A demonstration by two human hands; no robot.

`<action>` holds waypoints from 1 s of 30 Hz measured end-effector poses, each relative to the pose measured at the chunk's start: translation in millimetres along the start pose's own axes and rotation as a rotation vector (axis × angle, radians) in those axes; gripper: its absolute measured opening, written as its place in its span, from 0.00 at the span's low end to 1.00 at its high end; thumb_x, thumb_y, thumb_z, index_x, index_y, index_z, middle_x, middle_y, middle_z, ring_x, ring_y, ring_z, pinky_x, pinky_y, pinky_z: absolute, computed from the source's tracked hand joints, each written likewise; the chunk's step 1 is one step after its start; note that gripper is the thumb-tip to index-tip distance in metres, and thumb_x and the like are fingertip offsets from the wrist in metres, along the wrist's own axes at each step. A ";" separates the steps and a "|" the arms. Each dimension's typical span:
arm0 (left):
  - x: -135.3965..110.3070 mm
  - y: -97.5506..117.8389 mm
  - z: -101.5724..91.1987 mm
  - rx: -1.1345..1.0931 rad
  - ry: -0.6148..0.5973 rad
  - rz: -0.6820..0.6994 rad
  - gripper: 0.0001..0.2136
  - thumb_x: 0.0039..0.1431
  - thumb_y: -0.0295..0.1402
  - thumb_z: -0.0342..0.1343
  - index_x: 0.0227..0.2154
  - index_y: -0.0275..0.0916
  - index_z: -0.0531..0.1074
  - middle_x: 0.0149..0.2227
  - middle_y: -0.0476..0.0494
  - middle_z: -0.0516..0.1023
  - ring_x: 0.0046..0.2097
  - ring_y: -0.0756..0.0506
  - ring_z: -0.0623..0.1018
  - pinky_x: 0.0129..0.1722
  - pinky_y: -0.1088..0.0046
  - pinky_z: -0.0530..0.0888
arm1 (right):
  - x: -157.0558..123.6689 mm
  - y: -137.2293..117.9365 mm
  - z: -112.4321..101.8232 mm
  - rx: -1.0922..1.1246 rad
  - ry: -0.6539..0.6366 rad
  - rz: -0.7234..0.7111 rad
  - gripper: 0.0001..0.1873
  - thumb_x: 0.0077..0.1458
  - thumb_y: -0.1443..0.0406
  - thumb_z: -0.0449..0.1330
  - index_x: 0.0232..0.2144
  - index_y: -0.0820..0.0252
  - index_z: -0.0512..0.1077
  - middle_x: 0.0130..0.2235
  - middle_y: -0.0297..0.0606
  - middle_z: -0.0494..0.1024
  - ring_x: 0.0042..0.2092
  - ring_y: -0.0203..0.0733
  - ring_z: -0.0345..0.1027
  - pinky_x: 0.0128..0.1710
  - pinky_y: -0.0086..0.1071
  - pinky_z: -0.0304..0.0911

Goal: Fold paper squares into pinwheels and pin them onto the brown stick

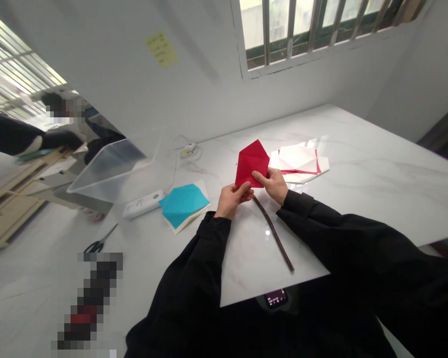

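The place appears to be a shared indoor craft workroom. A white, marble-patterned table point(246, 276) spreads around the left hand point(231, 198); left of it lie bright blue paper point(184, 203) and black-handled metal scissors point(96, 245), with another person's black sleeve point(11, 133) farther off. Beyond the right hand point(275, 185) is a metal-barred window point(309, 37) in a white wall point(216, 112).

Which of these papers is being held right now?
The red paper, held by the left hand and right hand; the blue paper lies on the table to its left, the white-topped stack to its right.
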State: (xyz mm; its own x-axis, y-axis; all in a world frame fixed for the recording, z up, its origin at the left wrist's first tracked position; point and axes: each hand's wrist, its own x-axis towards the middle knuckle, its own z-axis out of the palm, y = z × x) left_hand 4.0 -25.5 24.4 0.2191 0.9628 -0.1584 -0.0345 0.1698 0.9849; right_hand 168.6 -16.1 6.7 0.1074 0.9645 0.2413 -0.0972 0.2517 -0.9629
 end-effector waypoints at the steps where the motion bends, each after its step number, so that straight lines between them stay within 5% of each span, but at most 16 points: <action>1: -0.2 -0.4 0.8 -0.005 -0.004 -0.008 0.27 0.42 0.53 0.74 0.31 0.31 0.78 0.31 0.37 0.82 0.32 0.45 0.82 0.38 0.68 0.79 | -0.2 0.3 0.6 0.007 0.006 0.005 0.29 0.50 0.42 0.67 0.36 0.63 0.79 0.38 0.43 0.84 0.38 0.47 0.77 0.39 0.36 0.73; 30: -8.2 0.0 10.2 0.027 -0.124 -0.026 0.23 0.42 0.47 0.75 0.33 0.32 0.80 0.30 0.40 0.82 0.32 0.45 0.81 0.37 0.68 0.78 | -9.1 -0.9 10.9 0.129 0.018 0.093 0.27 0.46 0.45 0.71 0.35 0.63 0.78 0.36 0.43 0.84 0.36 0.45 0.77 0.37 0.35 0.73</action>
State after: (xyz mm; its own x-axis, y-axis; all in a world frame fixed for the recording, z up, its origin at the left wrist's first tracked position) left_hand 12.2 -35.5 26.4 0.3382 0.9245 -0.1760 -0.0014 0.1875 0.9823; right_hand 157.0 -24.2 6.6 0.1091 0.9829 0.1483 -0.2340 0.1704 -0.9572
